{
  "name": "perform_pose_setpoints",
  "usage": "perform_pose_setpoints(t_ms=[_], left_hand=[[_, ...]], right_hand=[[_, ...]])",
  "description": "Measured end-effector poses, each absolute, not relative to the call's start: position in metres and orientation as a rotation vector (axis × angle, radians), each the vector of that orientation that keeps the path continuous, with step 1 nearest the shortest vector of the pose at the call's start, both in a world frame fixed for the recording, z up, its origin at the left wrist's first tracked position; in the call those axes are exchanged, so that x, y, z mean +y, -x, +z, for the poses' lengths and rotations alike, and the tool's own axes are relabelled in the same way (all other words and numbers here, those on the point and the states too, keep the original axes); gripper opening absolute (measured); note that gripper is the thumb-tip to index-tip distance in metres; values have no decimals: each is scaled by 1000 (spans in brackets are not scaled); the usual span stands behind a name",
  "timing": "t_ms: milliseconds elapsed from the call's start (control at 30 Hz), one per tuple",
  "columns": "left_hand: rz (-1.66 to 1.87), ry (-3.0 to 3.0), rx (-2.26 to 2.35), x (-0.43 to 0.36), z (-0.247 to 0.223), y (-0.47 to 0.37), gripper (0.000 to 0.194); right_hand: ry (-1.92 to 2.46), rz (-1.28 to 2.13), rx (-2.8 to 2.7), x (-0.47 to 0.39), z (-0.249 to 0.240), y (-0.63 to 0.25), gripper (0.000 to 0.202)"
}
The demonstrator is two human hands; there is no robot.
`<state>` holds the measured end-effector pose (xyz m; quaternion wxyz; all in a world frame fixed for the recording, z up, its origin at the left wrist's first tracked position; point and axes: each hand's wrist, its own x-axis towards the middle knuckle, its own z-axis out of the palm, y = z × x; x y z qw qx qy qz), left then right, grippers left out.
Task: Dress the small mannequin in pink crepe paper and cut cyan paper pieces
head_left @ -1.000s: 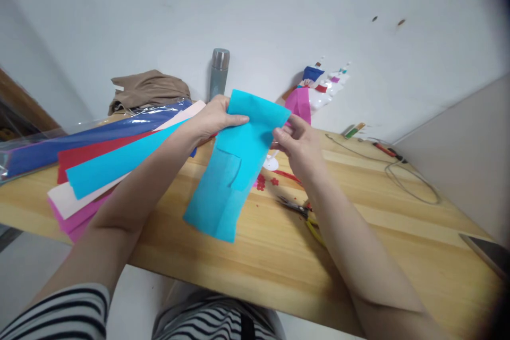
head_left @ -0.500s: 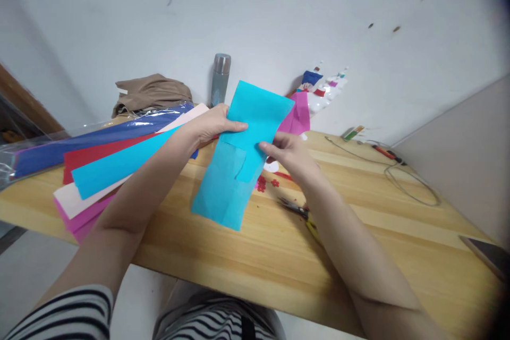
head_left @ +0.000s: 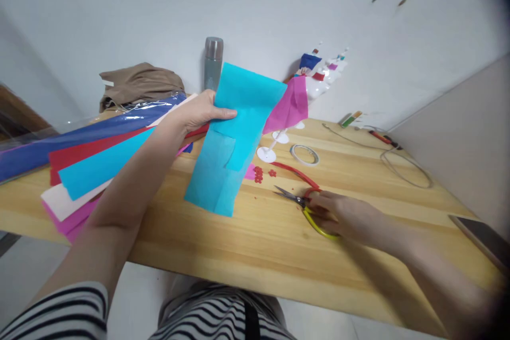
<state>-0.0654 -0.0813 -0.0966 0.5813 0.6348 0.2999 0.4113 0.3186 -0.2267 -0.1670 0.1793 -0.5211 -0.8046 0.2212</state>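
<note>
My left hand (head_left: pixel 205 111) pinches the edge of a folded turquoise sheet (head_left: pixel 247 98), its thumb on the front face. The sheet hangs tilted above the table. At the right, my right hand (head_left: pixel 330 210) is at the handles of the scissors (head_left: pixel 299 201), which have one red and one yellow-green loop. Its fingers are curled there, partly hidden, so I cannot tell how firmly they grip. The scissor blades lie slightly apart, pointing left. Small red flower shapes (head_left: pixel 258 174) rest on the table beyond the blades, near a red strip (head_left: pixel 295 171).
Coloured sheets (head_left: pixel 103 162) fan out at the left beside a plastic-wrapped blue bundle (head_left: pixel 79 133). Behind stand a flask (head_left: pixel 214 64) and brown cloth (head_left: pixel 139 85). A tape roll (head_left: pixel 305 154), a cable (head_left: pixel 406 175) and a phone (head_left: pixel 482 239) lie on the right.
My right hand has let go of the turquoise sheet and moved down and right to the scissors. My left hand still holds the sheet. The view has shifted a little.
</note>
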Motion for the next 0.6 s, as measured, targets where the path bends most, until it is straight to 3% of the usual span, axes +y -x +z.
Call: perform_pose_setpoints(t_ms=[200, 367, 533, 600], left_hand=[[967, -1380, 679, -85, -101, 60, 44], [959, -1328, 665, -90, -102, 54, 40], [954, -1302, 645, -91, -99, 51, 42], [950, -1283, 663, -93, -97, 50, 42]], right_hand=[[1545, 439, -2348, -237, -176, -324, 29], [1548, 575, -2347, -232, -175, -323, 41], [1547, 703, -2193, -235, -170, -322, 18], [1482, 827, -2058, -234, -167, -321, 20]])
